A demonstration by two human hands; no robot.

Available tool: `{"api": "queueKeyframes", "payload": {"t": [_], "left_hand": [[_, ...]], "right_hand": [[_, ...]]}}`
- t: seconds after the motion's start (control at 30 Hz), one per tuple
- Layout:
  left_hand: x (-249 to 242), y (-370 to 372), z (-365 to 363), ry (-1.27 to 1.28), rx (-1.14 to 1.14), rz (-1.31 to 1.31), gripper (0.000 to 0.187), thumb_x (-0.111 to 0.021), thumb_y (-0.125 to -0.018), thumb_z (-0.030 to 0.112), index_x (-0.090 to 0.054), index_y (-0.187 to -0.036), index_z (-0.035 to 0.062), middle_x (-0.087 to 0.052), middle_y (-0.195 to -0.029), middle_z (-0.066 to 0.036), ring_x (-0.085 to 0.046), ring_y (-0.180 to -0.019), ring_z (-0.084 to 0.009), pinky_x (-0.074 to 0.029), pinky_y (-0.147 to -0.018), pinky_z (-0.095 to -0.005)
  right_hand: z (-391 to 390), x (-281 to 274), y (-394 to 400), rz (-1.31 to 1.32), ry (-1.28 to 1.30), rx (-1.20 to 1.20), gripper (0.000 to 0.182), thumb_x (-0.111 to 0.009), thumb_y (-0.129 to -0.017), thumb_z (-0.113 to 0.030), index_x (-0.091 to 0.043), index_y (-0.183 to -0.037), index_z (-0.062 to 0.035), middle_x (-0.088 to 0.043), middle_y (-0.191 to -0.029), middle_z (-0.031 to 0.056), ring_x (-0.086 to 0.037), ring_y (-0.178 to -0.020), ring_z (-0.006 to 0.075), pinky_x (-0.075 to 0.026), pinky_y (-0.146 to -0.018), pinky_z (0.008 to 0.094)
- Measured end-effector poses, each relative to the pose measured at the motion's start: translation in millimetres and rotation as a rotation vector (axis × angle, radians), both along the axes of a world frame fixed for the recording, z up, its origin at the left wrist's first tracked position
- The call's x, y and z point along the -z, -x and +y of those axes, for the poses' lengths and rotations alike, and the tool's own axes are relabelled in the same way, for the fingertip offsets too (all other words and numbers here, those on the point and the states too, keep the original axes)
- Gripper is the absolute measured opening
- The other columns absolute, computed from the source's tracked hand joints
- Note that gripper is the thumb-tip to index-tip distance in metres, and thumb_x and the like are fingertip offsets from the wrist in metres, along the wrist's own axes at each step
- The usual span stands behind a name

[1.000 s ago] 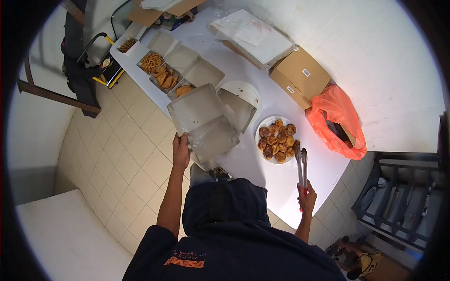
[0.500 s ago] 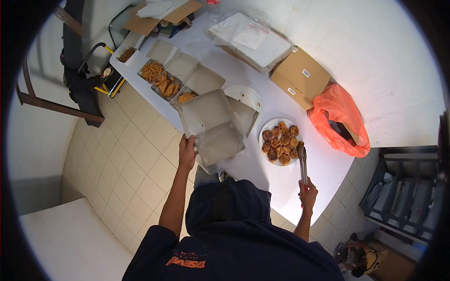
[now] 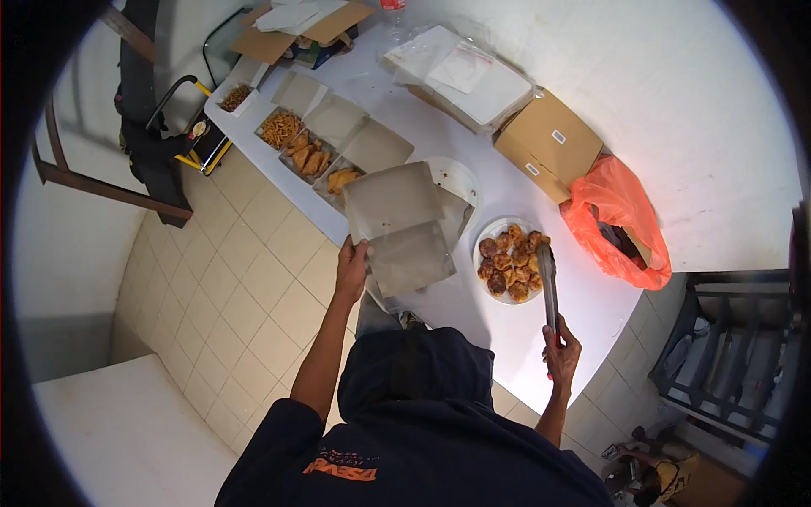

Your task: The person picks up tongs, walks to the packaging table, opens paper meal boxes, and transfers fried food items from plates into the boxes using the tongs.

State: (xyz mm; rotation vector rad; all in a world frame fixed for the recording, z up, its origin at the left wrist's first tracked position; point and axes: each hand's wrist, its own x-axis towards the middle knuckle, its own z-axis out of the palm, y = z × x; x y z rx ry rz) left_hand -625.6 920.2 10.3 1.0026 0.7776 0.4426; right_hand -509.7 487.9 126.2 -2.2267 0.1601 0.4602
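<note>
My left hand (image 3: 351, 269) grips the near left edge of an unfolded cardboard food box (image 3: 395, 203), its greyish inside facing up. My right hand (image 3: 561, 348) is wrapped round the red handle of metal tongs (image 3: 550, 283). The tips of the tongs are at the right rim of a white plate (image 3: 483, 291), touching the browned round patties (image 3: 510, 262) piled on it. Left of the held box, open boxes contain fried chicken pieces (image 3: 309, 159) and fried strips (image 3: 280, 129). Part of another white plate (image 3: 463, 173) shows behind the held box.
Along the wall stand a plastic-wrapped stack of white sheets (image 3: 460, 72), a brown carton (image 3: 549, 144) and an orange plastic bag (image 3: 621, 190). An open carton (image 3: 258, 38) is at the table's far left. A dark rack (image 3: 726, 355) stands right of the table.
The tongs' tips have moved up along the plate's right side, onto the patties near its upper right edge. My left hand and the held box have shifted slightly right.
</note>
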Motion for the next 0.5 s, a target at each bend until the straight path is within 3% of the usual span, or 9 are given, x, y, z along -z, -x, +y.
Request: {"api": "queueKeyframes", "payload": {"t": [0.07,0.13,0.23,0.3,0.4,0.43,0.5], "left_hand": [[-6,-3,-4,0.002,0.02,-0.028,0.027,-0.052,-0.105,0.017,-0.057,-0.128,0.0023,-0.065,-0.111,-0.002,-0.056,-0.098,-0.0094,-0.047,-0.087,-0.0277],[-3,-5,-5,-0.018,0.035,-0.016,0.028,-0.051,-0.106,0.017,-0.056,-0.128,0.0024,-0.065,-0.112,-0.002,-0.056,-0.099,-0.0096,-0.046,-0.087,-0.0274],[-5,-10,-11,-0.06,0.035,-0.036,0.029,-0.051,-0.106,0.018,-0.055,-0.13,0.002,-0.064,-0.111,-0.001,-0.055,-0.098,-0.009,-0.045,-0.088,-0.0271],[-10,-11,-15,-0.088,0.037,-0.041,0.03,-0.051,-0.106,0.019,-0.055,-0.13,0.0017,-0.063,-0.107,-0.001,-0.054,-0.096,-0.0088,-0.044,-0.087,-0.0268],[-7,-9,-17,-0.2,0.059,-0.007,0.029,-0.05,-0.107,0.02,-0.056,-0.128,0.0018,-0.061,-0.101,0.0,-0.051,-0.09,-0.0074,-0.044,-0.083,-0.0257],[-8,-8,-19,-0.188,0.081,0.026,0.032,-0.05,-0.107,0.02,-0.053,-0.132,0.0007,-0.061,-0.109,-0.002,-0.052,-0.098,-0.0096,-0.043,-0.089,-0.0272],[-10,-4,-20,-0.167,0.133,0.095,0.038,-0.05,-0.107,0.019,-0.049,-0.139,-0.0014,-0.061,-0.126,-0.008,-0.054,-0.115,-0.0139,-0.041,-0.103,-0.0303]], "right_hand": [[23,-22,-2,-0.004,-0.057,-0.139,0.048,-0.071,-0.094,-0.017,-0.06,-0.139,-0.0057,-0.059,-0.068,0.0002,-0.052,-0.051,0.0071,-0.046,-0.046,0.0256],[37,-25,-3,0.032,-0.132,-0.258,0.047,-0.072,-0.093,-0.012,-0.061,-0.138,-0.0062,-0.059,-0.069,-0.0014,-0.05,-0.054,0.0053,-0.045,-0.049,0.0242],[66,-28,-2,-0.067,-0.154,-0.596,0.05,-0.077,-0.09,-0.014,-0.062,-0.138,-0.0046,-0.055,-0.07,-0.0016,-0.048,-0.057,0.0055,-0.044,-0.053,0.026],[83,-22,3,0.013,-0.134,-0.709,0.047,-0.076,-0.091,-0.021,-0.063,-0.134,-0.0048,-0.059,-0.072,0.012,-0.057,-0.064,0.0158,-0.048,-0.064,0.033],[104,-21,5,-0.03,-0.019,-0.906,0.05,-0.071,-0.093,-0.029,-0.06,-0.136,-0.0055,-0.067,-0.083,0.0181,-0.065,-0.077,0.0317,-0.051,-0.072,0.0411],[107,-13,6,-0.035,0.005,-0.942,0.05,-0.069,-0.094,-0.03,-0.059,-0.137,-0.0059,-0.069,-0.087,0.0192,-0.067,-0.083,0.0349,-0.051,-0.076,0.0436],[112,-4,6,-0.064,0.034,-0.965,0.051,-0.071,-0.093,-0.028,-0.059,-0.136,-0.0036,-0.07,-0.09,0.0201,-0.067,-0.079,0.0348,-0.052,-0.074,0.0421]]}}
